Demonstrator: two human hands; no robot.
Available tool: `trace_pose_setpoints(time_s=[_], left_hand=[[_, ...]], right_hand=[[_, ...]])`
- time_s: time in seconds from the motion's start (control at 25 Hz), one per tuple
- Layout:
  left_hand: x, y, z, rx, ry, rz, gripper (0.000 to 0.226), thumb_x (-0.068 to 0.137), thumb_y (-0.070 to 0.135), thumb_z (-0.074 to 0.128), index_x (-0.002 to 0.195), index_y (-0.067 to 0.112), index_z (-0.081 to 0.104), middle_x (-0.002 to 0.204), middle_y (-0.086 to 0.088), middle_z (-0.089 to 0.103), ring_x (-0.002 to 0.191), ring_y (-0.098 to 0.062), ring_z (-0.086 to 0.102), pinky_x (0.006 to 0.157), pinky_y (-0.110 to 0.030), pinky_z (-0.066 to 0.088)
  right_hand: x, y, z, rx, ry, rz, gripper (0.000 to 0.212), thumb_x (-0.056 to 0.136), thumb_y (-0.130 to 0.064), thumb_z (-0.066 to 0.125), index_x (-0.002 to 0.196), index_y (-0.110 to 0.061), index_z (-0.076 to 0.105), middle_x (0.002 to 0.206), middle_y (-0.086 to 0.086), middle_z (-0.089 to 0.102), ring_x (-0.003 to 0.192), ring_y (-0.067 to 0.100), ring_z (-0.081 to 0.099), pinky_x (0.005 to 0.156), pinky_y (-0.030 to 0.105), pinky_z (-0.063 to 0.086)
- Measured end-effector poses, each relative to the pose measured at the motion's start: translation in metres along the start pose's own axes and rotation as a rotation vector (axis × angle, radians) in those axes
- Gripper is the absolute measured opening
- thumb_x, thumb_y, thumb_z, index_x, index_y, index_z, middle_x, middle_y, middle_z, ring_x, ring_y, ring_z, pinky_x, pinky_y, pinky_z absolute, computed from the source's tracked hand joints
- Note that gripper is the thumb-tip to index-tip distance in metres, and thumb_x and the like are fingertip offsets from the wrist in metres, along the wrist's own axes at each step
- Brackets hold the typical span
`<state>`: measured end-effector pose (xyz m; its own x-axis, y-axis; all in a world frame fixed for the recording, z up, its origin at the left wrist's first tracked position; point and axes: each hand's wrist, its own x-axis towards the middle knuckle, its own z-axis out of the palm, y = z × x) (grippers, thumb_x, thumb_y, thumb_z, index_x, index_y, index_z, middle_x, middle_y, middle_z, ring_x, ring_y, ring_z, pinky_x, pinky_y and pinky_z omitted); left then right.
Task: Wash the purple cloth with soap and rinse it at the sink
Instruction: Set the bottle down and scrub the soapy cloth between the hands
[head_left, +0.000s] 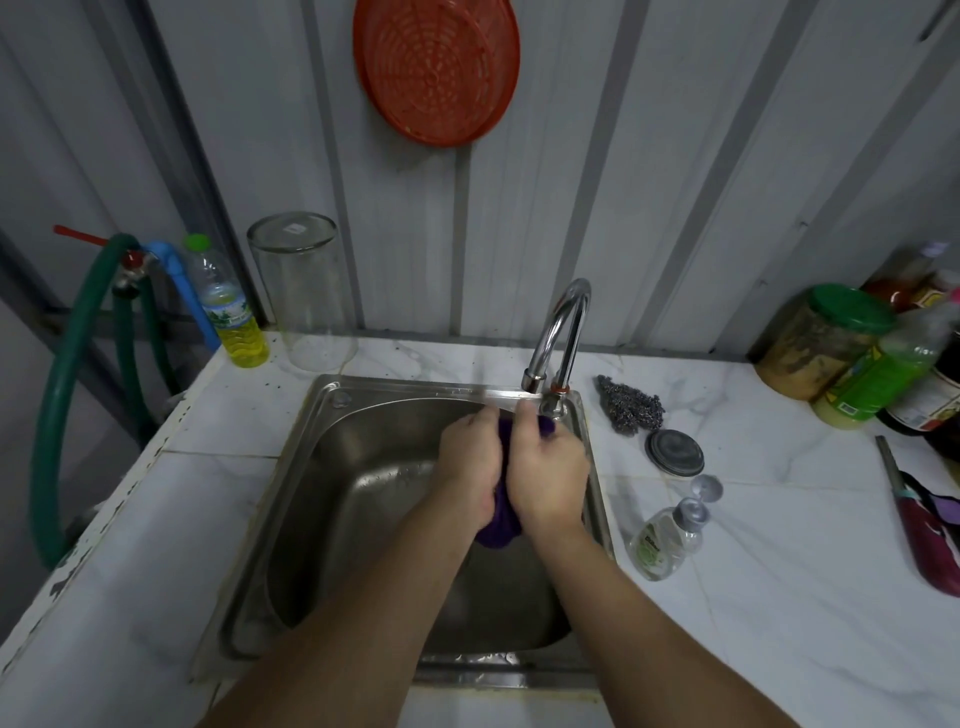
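Note:
The purple cloth (500, 525) is bunched between both my hands over the steel sink (332, 467). My left hand (470, 462) grips its left side and my right hand (548, 475) grips its right side, fingers curled round the fabric. Only the cloth's lower lump and a bit near my fingertips show. My hands are just below the spout of the chrome tap (558, 332). A clear soap pump bottle (667, 538) lies on the counter right of the sink.
A steel scourer (631, 405) and a round lid (674, 452) lie right of the sink. Jars and bottles (852, 353) crowd the far right. An upturned glass jar (306, 291), a yellow bottle (228, 306) and a green hose (57, 395) stand left.

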<state>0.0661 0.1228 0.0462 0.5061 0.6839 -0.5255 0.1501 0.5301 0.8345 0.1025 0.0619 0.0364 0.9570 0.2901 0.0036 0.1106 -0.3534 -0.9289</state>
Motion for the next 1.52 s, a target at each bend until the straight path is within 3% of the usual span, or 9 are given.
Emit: trace_pose_setpoints(time_s=[0.16,0.32,0.44,0.6,0.72,0.88,1.08,1.28,1.52], left_hand=[[-0.003,-0.004,0.002,-0.048,-0.001,-0.048,0.031,0.101,0.029,0.055,0.101,0.002,0.071,0.084,-0.015,0.069,0.076,-0.029,0.067,0.070,-0.038,0.057],[0.014,0.005,-0.003,-0.093,0.108,-0.139,0.041,0.100,0.045,0.054,0.099,0.006,0.068,0.092,-0.011,0.070,0.090,-0.030,0.068,0.093,-0.047,0.058],[0.019,0.007,-0.003,-0.030,0.108,-0.149,0.042,0.101,0.045,0.054,0.089,0.005,0.065,0.083,-0.010,0.067,0.083,-0.027,0.066,0.088,-0.042,0.058],[0.003,-0.003,0.000,-0.081,-0.046,-0.165,0.029,0.101,0.026,0.057,0.090,0.003,0.072,0.068,-0.010,0.069,0.060,-0.022,0.066,0.054,-0.027,0.054],[0.004,-0.002,0.000,-0.023,-0.064,-0.102,0.028,0.099,0.028,0.059,0.103,0.004,0.073,0.084,-0.013,0.073,0.074,-0.028,0.071,0.063,-0.035,0.059],[0.020,0.016,-0.006,-0.050,0.056,-0.065,0.035,0.097,0.038,0.060,0.099,0.004,0.069,0.084,-0.009,0.070,0.083,-0.029,0.069,0.089,-0.046,0.060],[0.015,0.021,-0.005,-0.135,0.049,-0.097,0.037,0.100,0.032,0.058,0.075,0.005,0.061,0.064,-0.007,0.060,0.061,-0.023,0.060,0.063,-0.033,0.051],[0.008,0.009,-0.002,-0.062,-0.028,-0.066,0.025,0.092,0.023,0.064,0.095,0.002,0.077,0.084,-0.016,0.073,0.077,-0.032,0.071,0.070,-0.040,0.059],[0.027,0.024,-0.010,-0.007,0.115,-0.058,0.031,0.098,0.032,0.061,0.079,0.007,0.064,0.078,-0.008,0.064,0.067,-0.021,0.059,0.067,-0.031,0.051]], right_hand=[[0.021,0.008,0.001,0.048,-0.060,0.192,0.049,0.098,-0.044,0.048,0.064,-0.012,0.061,0.064,0.005,0.065,0.063,0.023,0.063,0.056,0.029,0.043],[-0.018,0.018,-0.003,0.092,-0.130,-0.083,0.047,0.100,-0.034,0.051,0.056,-0.018,0.053,0.051,-0.004,0.056,0.049,0.010,0.052,0.053,0.027,0.041],[-0.035,0.017,-0.001,0.131,-0.146,-0.194,0.042,0.097,-0.028,0.056,0.057,-0.016,0.056,0.051,-0.003,0.057,0.048,0.006,0.053,0.050,0.020,0.042],[0.007,0.013,0.006,0.006,-0.021,0.066,0.042,0.093,-0.040,0.054,0.064,-0.011,0.066,0.064,0.006,0.069,0.066,0.024,0.067,0.065,0.034,0.054],[0.029,0.015,0.003,0.014,-0.087,0.256,0.041,0.093,-0.040,0.051,0.076,-0.006,0.068,0.076,0.013,0.071,0.075,0.031,0.069,0.071,0.043,0.057],[-0.005,0.003,-0.002,0.066,-0.184,0.048,0.045,0.096,-0.042,0.052,0.060,-0.016,0.059,0.058,0.000,0.063,0.056,0.018,0.060,0.056,0.031,0.045],[-0.012,-0.021,0.005,0.018,-0.139,-0.057,0.058,0.086,-0.064,0.058,0.053,-0.017,0.055,0.052,-0.001,0.062,0.054,0.016,0.062,0.054,0.029,0.049],[0.029,-0.014,0.002,0.031,-0.108,0.048,0.041,0.093,-0.036,0.057,0.058,-0.015,0.060,0.057,0.002,0.061,0.059,0.022,0.059,0.052,0.026,0.042],[-0.016,0.003,0.006,0.137,-0.208,-0.143,0.040,0.083,-0.044,0.060,0.058,-0.013,0.057,0.056,0.004,0.064,0.055,0.018,0.061,0.059,0.039,0.054]])
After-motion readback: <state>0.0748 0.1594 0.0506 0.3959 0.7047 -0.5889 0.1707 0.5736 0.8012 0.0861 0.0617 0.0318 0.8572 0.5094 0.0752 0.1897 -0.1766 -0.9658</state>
